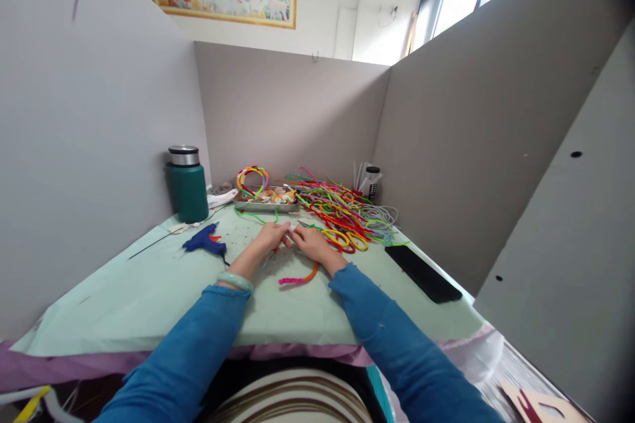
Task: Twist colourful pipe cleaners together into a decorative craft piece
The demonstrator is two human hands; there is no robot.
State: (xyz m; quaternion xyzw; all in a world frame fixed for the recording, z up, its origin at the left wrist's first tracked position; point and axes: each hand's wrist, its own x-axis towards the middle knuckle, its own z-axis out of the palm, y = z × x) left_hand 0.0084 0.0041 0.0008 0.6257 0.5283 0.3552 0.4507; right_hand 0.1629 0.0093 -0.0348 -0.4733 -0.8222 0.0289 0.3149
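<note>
Meeting at fingertips: left hand (270, 238), right hand (311, 242) | grip: can't tell | pink-orange fuzzy stem (294, 280) nearby

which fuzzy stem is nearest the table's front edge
The pink and orange stem, on the near side of the right hand; the others are farther back.

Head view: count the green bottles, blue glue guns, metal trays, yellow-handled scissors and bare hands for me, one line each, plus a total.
Green bottle: 1
Blue glue gun: 1
Metal tray: 1
Yellow-handled scissors: 1 pair
Bare hands: 2, left hand and right hand
Total: 6, the scissors counted as one
</note>
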